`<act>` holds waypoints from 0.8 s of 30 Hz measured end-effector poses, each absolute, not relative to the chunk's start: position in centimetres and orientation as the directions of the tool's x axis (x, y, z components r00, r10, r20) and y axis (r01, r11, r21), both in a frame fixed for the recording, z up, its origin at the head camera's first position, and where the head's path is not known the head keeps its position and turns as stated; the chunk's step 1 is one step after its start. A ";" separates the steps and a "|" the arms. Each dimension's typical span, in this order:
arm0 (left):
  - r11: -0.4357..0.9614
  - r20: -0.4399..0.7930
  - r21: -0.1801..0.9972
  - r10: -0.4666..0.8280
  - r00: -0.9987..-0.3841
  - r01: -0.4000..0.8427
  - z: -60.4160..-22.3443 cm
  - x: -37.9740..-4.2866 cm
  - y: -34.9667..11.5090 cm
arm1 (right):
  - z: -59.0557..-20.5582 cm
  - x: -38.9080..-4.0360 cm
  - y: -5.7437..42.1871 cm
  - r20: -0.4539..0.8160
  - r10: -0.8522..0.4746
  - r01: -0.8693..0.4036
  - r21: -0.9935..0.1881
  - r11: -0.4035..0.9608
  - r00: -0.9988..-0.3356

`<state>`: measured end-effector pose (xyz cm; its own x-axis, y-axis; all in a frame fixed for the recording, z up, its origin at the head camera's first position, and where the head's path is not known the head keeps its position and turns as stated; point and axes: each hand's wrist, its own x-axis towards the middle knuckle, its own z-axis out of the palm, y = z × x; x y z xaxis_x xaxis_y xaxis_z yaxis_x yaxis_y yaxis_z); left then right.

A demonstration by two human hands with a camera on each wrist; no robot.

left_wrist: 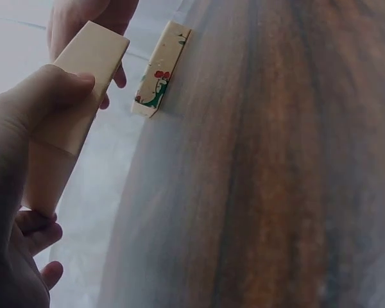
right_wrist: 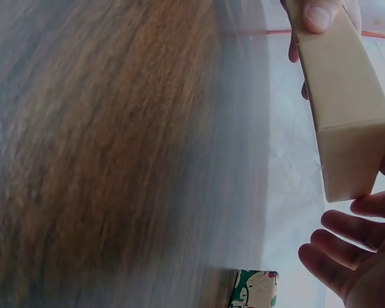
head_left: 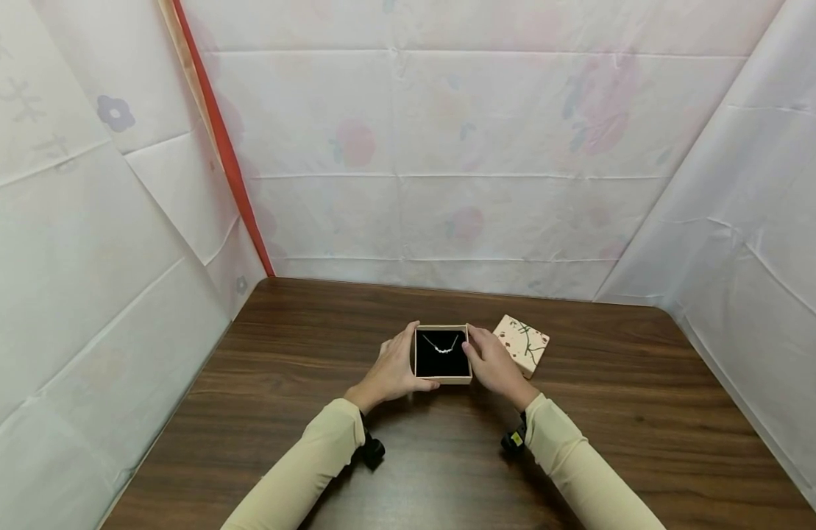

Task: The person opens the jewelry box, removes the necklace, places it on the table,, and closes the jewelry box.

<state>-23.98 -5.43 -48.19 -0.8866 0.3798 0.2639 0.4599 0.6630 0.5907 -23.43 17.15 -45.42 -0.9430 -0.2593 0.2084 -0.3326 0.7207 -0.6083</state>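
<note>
1. The open jewellery box [head_left: 455,381] hangs between the hands above the wooden surface [head_left: 619,419], its mouth turned up toward the wearer. That tilt probably serves to keep the contents in sight.

2. The left hand [head_left: 394,373] is clamped on the box: its thumb lies along the near wall, and its fingers wrap the left side and underside. This opposing hold seems to carry most of the weight.

3. The right hand [head_left: 499,366] has its fingers spread apart. Thumb and forefinger touch the right end, while the others stand off it in the right wrist view, so this looks like steadying; whether it bears any load, I cannot tell.

4. Inside, a silvery necklace [head_left: 443,351] lies on a black insert [head_left: 441,366], its chain drawn into a shallow curve with the ornament lowest. The dark backing likely shows off the bright links and keeps them flat.

5. The patterned lid [head_left: 523,342], with branches and red blossoms, rests on the surface beyond the right hand, angled and apart from the box. Set aside there, it appears to leave the opening unobstructed and both hands free for the box.
</note>
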 end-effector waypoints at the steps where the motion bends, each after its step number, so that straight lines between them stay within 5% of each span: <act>1: 0.664 0.256 0.594 0.379 -0.889 0.454 -48.2 -23.9 -5.4 | -45.5 -23.4 17.2 0.203 -0.262 -0.331 -0.606 0.724 -0.944; 24: 0.717 0.130 0.577 0.392 -0.911 0.391 -48.5 -23.9 -5.4 | -45.9 -23.5 17.3 0.149 -0.318 -0.347 -0.534 0.771 -0.936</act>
